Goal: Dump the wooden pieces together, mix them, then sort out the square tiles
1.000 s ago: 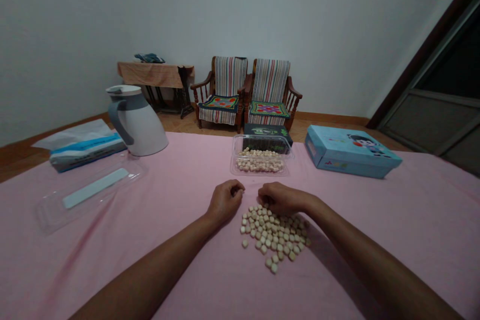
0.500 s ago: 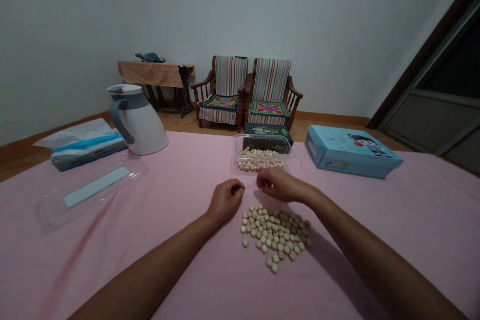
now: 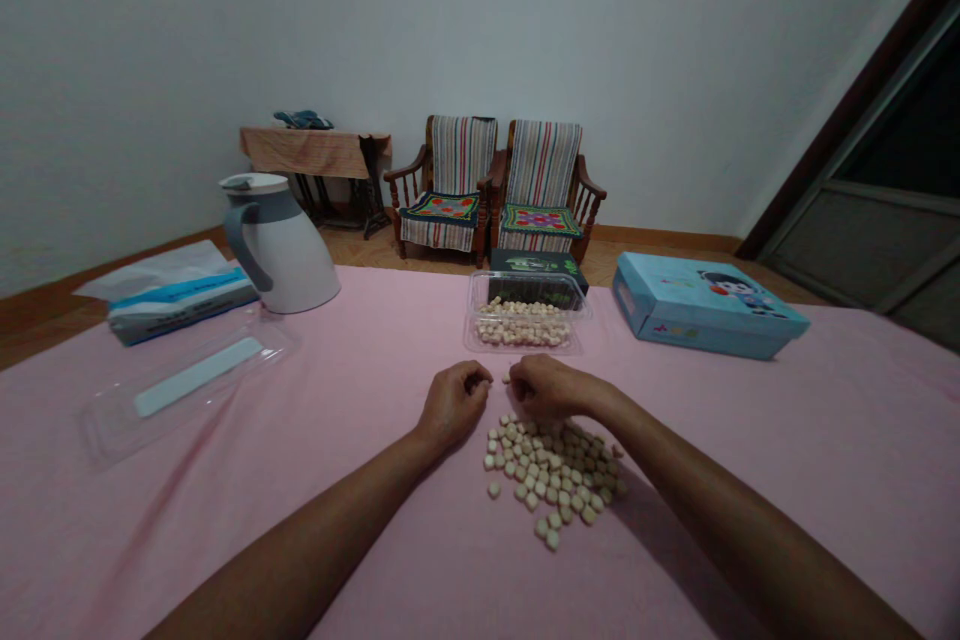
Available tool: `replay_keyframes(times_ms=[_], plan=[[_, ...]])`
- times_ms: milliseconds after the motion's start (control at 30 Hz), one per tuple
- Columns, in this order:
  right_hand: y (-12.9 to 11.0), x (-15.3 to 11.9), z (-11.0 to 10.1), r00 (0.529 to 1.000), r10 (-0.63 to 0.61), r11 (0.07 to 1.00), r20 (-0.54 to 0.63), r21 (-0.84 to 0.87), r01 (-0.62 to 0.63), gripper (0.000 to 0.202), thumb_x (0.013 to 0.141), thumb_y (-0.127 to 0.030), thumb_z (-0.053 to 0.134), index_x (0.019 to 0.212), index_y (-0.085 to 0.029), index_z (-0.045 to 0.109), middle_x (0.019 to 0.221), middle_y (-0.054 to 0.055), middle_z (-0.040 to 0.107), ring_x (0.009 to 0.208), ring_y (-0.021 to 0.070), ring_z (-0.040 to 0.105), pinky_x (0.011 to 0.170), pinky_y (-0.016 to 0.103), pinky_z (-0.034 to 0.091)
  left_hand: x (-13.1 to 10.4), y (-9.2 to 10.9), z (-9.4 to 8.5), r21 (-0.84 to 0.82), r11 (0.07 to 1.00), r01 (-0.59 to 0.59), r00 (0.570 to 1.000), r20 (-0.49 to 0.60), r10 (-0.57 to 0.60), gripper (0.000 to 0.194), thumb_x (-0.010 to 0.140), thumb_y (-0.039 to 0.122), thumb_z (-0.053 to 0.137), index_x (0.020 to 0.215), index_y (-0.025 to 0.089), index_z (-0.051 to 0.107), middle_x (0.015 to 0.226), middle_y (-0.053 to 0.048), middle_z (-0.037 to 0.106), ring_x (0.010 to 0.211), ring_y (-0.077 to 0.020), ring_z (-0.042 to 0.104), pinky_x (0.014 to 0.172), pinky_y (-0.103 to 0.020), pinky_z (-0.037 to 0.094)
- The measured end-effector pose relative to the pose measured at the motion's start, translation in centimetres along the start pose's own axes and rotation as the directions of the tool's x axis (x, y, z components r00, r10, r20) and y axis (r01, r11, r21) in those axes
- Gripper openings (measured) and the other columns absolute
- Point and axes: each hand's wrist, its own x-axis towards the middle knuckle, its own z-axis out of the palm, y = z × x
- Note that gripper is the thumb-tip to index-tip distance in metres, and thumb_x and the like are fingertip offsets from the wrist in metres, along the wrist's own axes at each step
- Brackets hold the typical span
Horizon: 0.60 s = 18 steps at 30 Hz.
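Note:
On the pink cloth lies a loose pile of pale rounded cubes (image 3: 551,480), beneath and in front of my right hand (image 3: 551,387). That hand is closed in a pinch, palm down, with one pale rounded cube (image 3: 506,378) showing at its fingertips. Just to the left, my left hand (image 3: 454,398) rests on the cloth with fingers curled and thumb tip near them; whether anything small is inside is hidden. Beyond both hands stands a clear plastic box (image 3: 472,328) holding many more of the same cubes (image 3: 525,324).
A black box (image 3: 540,262) sits behind the plastic box, and a light blue box (image 3: 705,305) is at the right. Leftward are a clear lid (image 3: 112,425), a tissue pack (image 3: 180,305) and a white-grey jug (image 3: 289,255). Two wooden armchairs (image 3: 461,155) stand beyond the pink-covered table (image 3: 360,350).
My right hand has come down and back from the plastic box's near edge towards the pile. A single cube now shows at its fingertips. My left hand has stayed nearly still.

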Motion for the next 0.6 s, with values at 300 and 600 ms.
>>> replay_keyframes(times_ms=[300,600], plan=[[2.9,-0.7,-4.7,0.831,0.131,0.99,-0.541,0.113,-0.083,0.019,0.073,-0.007,0.051,0.088,-0.013,0.062,0.086,0.007,0.064,0.072,0.0132,0.056,0.064,0.022,0.039,0.1,-0.4,0.2,0.003,1.0,-0.005,1.0,-0.011,0.005,0.015,0.074,0.014,0.052,0.076,0.015,0.067,0.071,-0.001,0.066,0.064,-0.012,0.057,0.063,-0.022,0.042],[0.7,-3.0,0.3,0.997,-0.073,0.979,0.003,0.189,0.071,0.018,0.065,-0.014,0.06,0.081,-0.014,0.066,0.076,0.003,0.066,0.065,0.012,0.055,0.056,0.02,0.037,0.0,0.0,0.0,-0.002,1.0,-0.007,1.0,-0.011,0.007,0.016,0.074,0.012,0.051,0.076,0.015,0.067,0.073,-0.002,0.067,0.067,-0.013,0.058,0.065,-0.023,0.042]])
